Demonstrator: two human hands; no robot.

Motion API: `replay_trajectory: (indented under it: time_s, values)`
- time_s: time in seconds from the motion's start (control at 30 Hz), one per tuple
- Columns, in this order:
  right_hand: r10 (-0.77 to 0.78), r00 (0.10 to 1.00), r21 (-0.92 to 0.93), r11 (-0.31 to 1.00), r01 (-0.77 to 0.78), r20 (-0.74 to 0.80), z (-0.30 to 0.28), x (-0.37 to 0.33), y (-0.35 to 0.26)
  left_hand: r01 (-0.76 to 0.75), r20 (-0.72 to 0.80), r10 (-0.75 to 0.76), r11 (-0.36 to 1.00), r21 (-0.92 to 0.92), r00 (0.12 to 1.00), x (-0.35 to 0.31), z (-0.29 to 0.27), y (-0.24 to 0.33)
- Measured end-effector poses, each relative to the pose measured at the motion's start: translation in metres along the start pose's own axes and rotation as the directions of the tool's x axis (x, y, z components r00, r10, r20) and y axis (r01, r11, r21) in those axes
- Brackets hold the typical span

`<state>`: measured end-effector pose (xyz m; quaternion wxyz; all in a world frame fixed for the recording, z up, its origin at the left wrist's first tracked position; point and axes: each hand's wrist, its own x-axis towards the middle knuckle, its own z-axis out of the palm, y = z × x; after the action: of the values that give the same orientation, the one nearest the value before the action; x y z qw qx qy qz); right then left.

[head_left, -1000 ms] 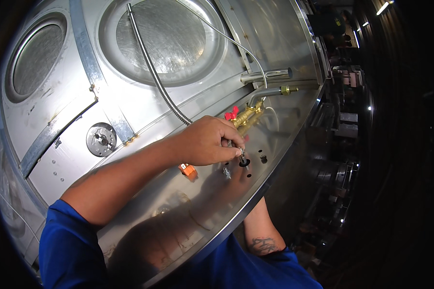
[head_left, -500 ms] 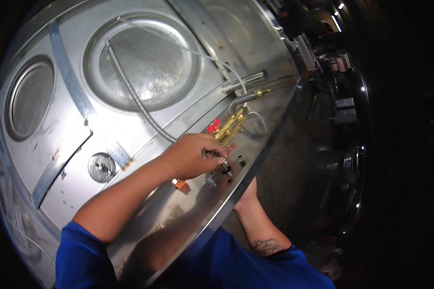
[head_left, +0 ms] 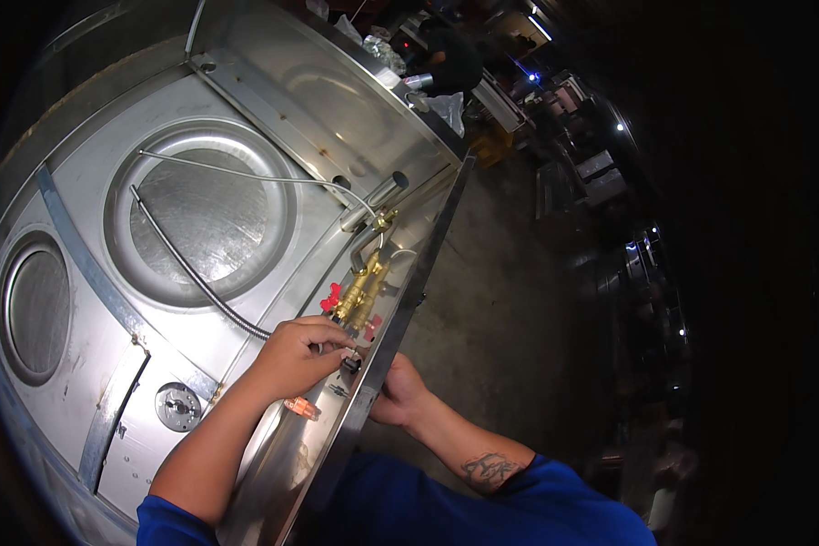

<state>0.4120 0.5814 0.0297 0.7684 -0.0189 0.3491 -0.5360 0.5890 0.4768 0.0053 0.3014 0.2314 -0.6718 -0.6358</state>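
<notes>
My left hand [head_left: 302,359] reaches inside a stainless steel cabinet, thumb and fingers pinched at a small black and metal fitting [head_left: 351,363] by the front panel [head_left: 435,223]. The fitting's exact kind is too small to tell. On the outer side of that panel is my right hand [head_left: 400,393], its fingertips hidden behind the steel edge. Just beyond the left fingers, a brass valve assembly [head_left: 366,289] with a red handle [head_left: 331,298] runs along the panel. A copper-coloured fitting [head_left: 302,408] lies below the left wrist.
A flexible metal hose [head_left: 200,276] and a thin pale tube [head_left: 255,176] cross the steel surface with its large round recess [head_left: 214,209]. A short steel pipe [head_left: 373,202] sticks out near the far corner. Farther off, a person [head_left: 450,59] stands among equipment.
The view has shifted, so the cabinet and hands appear farther left and lower. My left hand stays pinched at the small fitting. More of my right hand shows beside the panel.
</notes>
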Motion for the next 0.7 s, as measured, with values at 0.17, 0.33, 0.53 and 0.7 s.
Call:
replay_trajectory:
  time_s: [0.17,0.33,0.53,0.7]
  values:
    - [-0.103,0.988,-0.127,0.988,0.088,-0.116,-0.0001,0.001,-0.0002,0.007,-0.004,-0.007,0.998,-0.067,1.0,0.0003,0.0042,-0.0029]
    - [-0.005,0.992,-0.036,0.999,0.001,-0.128,-0.0052,0.0065,-0.001,0.018,-0.008,-0.019,0.994,-0.109,1.0,-0.0005,0.0054,-0.0033]
    - [-0.029,0.993,-0.057,0.998,0.036,0.118,-0.0042,-0.0009,-0.003,-0.028,-0.009,0.027,0.997,-0.065,1.0,-0.0003,0.0047,-0.0021]
    - [0.05,0.995,-0.004,0.999,-0.051,-0.088,-0.002,-0.0029,-0.0053,-0.056,-0.008,0.055,0.994,-0.09,0.998,0.0006,0.0039,-0.0051]
